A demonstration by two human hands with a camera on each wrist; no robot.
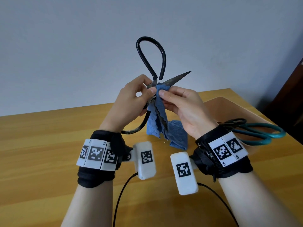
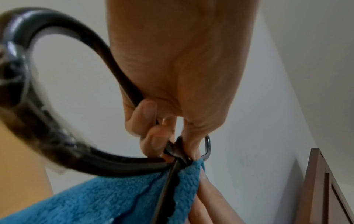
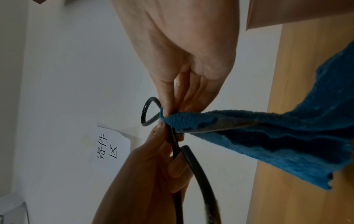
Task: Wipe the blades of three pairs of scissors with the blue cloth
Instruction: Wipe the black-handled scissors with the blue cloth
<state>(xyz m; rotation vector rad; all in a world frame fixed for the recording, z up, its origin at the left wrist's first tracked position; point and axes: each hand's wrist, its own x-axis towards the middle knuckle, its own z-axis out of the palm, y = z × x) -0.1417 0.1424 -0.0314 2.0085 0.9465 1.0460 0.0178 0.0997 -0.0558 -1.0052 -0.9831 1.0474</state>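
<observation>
Large black iron scissors [image 1: 151,63] with big loop handles are held up above the table with their blades spread. My left hand [image 1: 131,99] grips them at the pivot, fingers curled round the metal [image 2: 153,136]. One blade [image 1: 177,78] points up to the right, the other [image 1: 161,118] points down inside the blue cloth [image 1: 159,115]. My right hand [image 1: 178,102] pinches the cloth [image 3: 182,119] round the lower blade right at the pivot. The rest of the cloth [image 1: 177,135] hangs down to the table.
A beige tray [image 1: 229,110] stands on the wooden table [image 1: 41,145] at the right. In it lie teal-handled scissors [image 1: 260,133] and a dark-handled pair [image 1: 234,122]. A dark wooden door [image 1: 288,99] is at the far right. A paper note [image 3: 109,150] hangs on the wall.
</observation>
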